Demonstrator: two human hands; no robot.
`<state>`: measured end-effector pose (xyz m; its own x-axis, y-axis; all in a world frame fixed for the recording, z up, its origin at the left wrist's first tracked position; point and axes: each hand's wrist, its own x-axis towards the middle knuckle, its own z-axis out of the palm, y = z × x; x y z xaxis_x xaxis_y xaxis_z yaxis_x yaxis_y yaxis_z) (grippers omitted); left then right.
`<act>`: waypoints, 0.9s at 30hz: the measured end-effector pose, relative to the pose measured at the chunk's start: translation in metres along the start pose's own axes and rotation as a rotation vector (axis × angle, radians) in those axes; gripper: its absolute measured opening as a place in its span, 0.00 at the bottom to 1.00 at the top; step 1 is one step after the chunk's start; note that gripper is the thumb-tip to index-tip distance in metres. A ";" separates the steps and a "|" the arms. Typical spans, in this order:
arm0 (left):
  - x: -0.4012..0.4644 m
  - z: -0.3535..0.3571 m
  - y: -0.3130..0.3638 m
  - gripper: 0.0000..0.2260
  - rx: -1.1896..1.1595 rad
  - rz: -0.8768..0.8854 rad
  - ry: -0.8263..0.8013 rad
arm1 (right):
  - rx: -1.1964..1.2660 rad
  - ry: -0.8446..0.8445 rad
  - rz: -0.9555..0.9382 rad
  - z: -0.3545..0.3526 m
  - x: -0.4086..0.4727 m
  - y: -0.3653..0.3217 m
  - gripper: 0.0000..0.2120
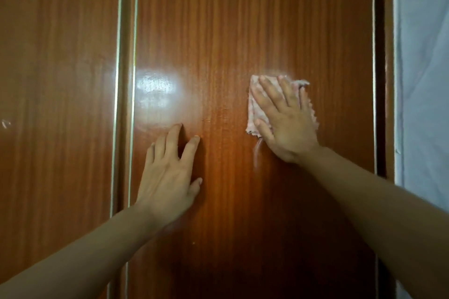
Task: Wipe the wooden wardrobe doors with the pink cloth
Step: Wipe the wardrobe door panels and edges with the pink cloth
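- Right up close to a glossy reddish-brown wooden wardrobe door (243, 31), vertical grain running top to bottom, and it fills the middle of the view.
- The right hand (284, 124) lies flat and open, fingers spread, palm pressing a small pink folded cloth (254, 102) against that door — no grip around it, just flat pressure.
- The cloth sits on the right half of the panel at mid-height; its frayed edges peek out on the left of the hand and beyond the fingertips at the upper right.
- A faint pale streak shows on the wood just below the cloth's lower corner.
- The left hand (170, 175) is open too, empty, fingers fanned and fingertips touching the same door, lower and to the left of the cloth, well apart from it.
- Above the left hand, a bright white patch of reflected light (155, 87) gleams on the varnish.
- Both forearms are bare and reach in from the bottom corners.
- To the left, a second brown wooden door panel (58, 80) stands beside the first, split off by a narrow vertical seam with pale metal trim (125, 80).
- Far right — a dark door edge, then a pale bluish-white wall (425, 80).
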<state>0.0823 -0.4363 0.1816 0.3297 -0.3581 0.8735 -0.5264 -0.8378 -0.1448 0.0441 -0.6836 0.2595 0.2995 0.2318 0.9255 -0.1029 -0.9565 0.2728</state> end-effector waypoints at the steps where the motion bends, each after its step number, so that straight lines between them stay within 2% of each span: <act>1: -0.002 0.002 0.003 0.38 -0.012 -0.019 0.000 | 0.010 0.005 0.027 0.008 -0.019 -0.013 0.31; 3: -0.008 0.007 0.011 0.40 -0.018 -0.036 -0.005 | 0.012 -0.032 -0.121 0.024 -0.081 -0.041 0.32; 5: -0.011 0.011 0.019 0.41 -0.008 -0.018 -0.026 | -0.016 -0.130 -0.385 0.032 -0.140 -0.051 0.31; 7: -0.008 0.011 0.025 0.41 -0.011 0.002 -0.036 | -0.039 -0.181 -0.532 0.030 -0.147 -0.031 0.30; 8: -0.005 0.009 0.027 0.40 -0.015 0.013 -0.039 | -0.063 -0.174 -0.532 0.027 -0.132 -0.020 0.30; 9: -0.001 0.007 0.029 0.39 -0.014 0.035 -0.037 | -0.078 -0.133 -0.461 0.023 -0.110 -0.010 0.29; 13: 0.019 0.003 0.045 0.36 -0.024 0.118 -0.004 | 0.005 0.044 0.057 0.000 -0.012 0.022 0.29; 15: 0.022 0.003 0.049 0.35 -0.042 0.098 -0.001 | 0.044 0.102 0.132 0.005 -0.015 0.007 0.30; 17: 0.018 0.007 0.049 0.36 -0.050 0.077 -0.001 | 0.059 0.039 -0.043 0.020 -0.068 -0.022 0.31; 19: 0.011 0.011 0.049 0.36 -0.045 0.077 -0.006 | 0.034 -0.110 -0.344 0.029 -0.138 -0.042 0.31; 21: 0.006 0.014 0.050 0.37 -0.029 0.087 -0.018 | -0.007 -0.167 -0.535 0.032 -0.167 -0.033 0.30; 22: 0.007 0.014 0.052 0.37 -0.023 0.090 -0.020 | -0.023 -0.163 -0.565 0.030 -0.161 -0.019 0.29; 24: 0.014 0.011 0.056 0.36 -0.018 0.109 -0.026 | -0.035 -0.072 -0.411 0.025 -0.128 0.011 0.28; 27: 0.035 0.005 0.066 0.35 -0.027 0.162 0.009 | -0.037 0.059 0.050 0.000 -0.057 0.071 0.29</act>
<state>0.0635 -0.5060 0.2006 0.2319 -0.4839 0.8438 -0.5931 -0.7579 -0.2717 0.0197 -0.7647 0.2261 0.2373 0.1953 0.9516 -0.1512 -0.9602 0.2348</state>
